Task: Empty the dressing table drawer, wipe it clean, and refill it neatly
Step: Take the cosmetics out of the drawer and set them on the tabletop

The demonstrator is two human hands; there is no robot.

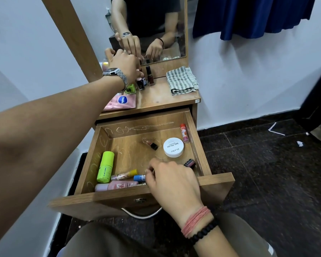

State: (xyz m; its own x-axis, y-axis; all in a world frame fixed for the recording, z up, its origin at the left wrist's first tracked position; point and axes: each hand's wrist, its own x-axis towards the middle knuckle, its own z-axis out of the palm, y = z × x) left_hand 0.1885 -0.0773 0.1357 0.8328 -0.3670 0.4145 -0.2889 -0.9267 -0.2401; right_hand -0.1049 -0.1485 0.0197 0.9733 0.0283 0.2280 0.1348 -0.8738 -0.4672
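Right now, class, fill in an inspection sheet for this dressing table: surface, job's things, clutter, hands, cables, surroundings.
Surface: wooden tabletop holds nail polish bottles, a pink Vaseline pouch and a folded striped cloth.
Job's things: open wooden drawer with chalky scribbles holds a lime-green bottle, a white nail polish jar and small tubes.
Clutter: paper scraps on the dark floor.
Hands: left hand reaches the bottles; right hand pinches a blue-capped tube.
Cables: nothing seen.
Surroundings: mirror, blue curtain.

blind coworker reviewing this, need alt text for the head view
A person's right hand reaches into an open wooden drawer of scattered cosmetics, while the left hand places nail polish bottles on the dressing table top.
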